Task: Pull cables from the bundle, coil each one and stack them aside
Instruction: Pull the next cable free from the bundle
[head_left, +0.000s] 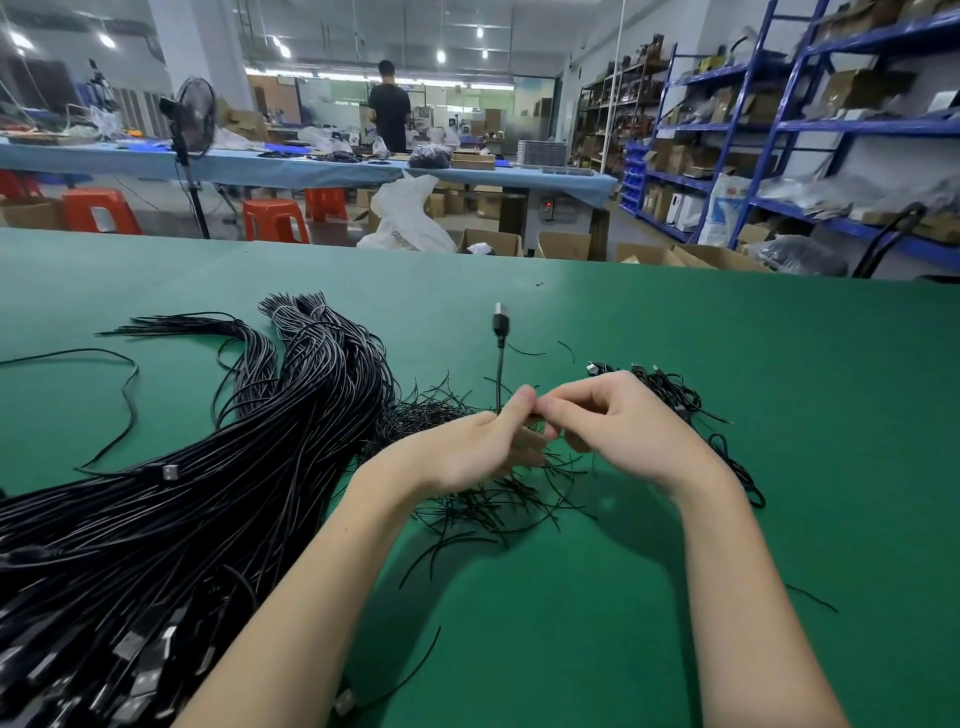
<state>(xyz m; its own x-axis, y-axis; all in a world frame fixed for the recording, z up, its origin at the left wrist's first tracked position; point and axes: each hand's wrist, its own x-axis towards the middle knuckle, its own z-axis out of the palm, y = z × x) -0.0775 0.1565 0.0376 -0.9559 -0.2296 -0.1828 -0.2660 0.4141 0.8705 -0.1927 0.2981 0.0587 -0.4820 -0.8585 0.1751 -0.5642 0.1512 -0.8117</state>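
Black USB cable (500, 364) pinched between two bare hands over a green felt-covered worktable (727, 364).

No legible brand, label or writing on any item. Left hand (483, 447) and right hand (623, 421) meet fingertip to fingertip, fingers curled, both pinching the cable; its silver-tipped plug end stands upright above them. Large bundle of black cables (208, 467) lies at left, fanned from the near-left table edge toward centre. Scatter of short black ties (498, 499) lies under the hands. Small stack of coiled black cables (670, 389) sits just right of the right hand. Bare green surface extends right and toward the far edge.
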